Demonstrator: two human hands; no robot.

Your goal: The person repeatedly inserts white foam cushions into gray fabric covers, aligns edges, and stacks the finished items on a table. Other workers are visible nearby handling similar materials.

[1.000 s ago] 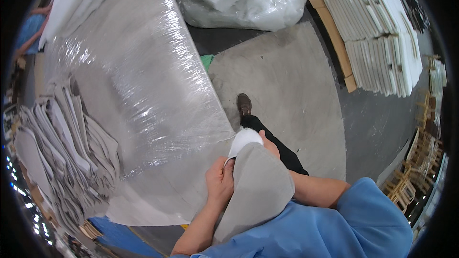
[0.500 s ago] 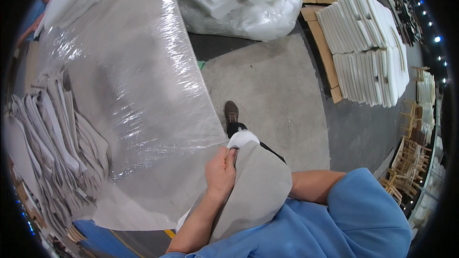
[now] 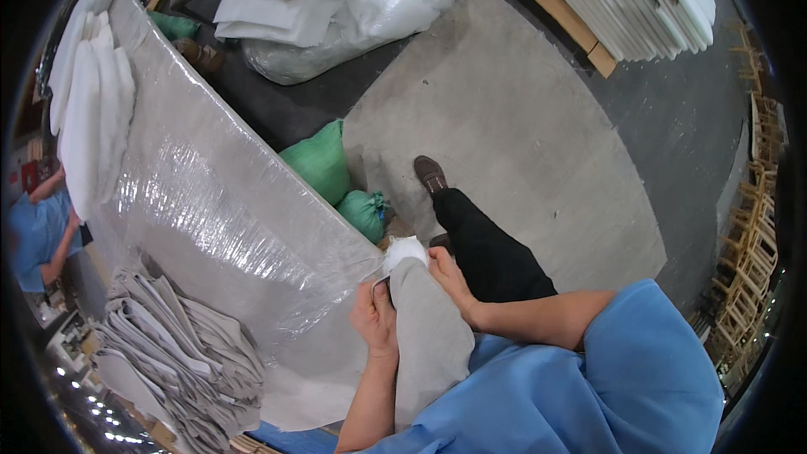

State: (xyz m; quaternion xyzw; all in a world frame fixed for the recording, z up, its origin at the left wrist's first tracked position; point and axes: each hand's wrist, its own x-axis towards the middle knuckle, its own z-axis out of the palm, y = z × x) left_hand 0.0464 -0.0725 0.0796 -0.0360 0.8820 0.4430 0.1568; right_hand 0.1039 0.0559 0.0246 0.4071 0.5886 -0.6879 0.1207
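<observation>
In front of my body I hold a grey fabric cover [image 3: 433,332], with white padding [image 3: 406,250] sticking out of its far end. My left hand [image 3: 375,317] is closed on the cover's left edge, just below the padding. My right hand [image 3: 452,280] grips the opposite edge beside the padding, its fingertips partly hidden. The near end of the cover rests against my blue shirt. To the left, a pile of folded grey fabric covers [image 3: 181,353] lies on the plastic-wrapped table [image 3: 227,193].
White padding sheets [image 3: 92,109] lie on the table's far left, near another person in blue [image 3: 42,235]. Green sacks [image 3: 318,161] stand beside the table's edge. Beyond are a plastic-wrapped bundle [image 3: 336,42] and stacked white slabs [image 3: 635,4]. Wooden frames [image 3: 752,235] line the right.
My right hand, hidden behind the cover before, now shows at its far end. The view has turned, bringing the green sacks and the other person more into sight.
</observation>
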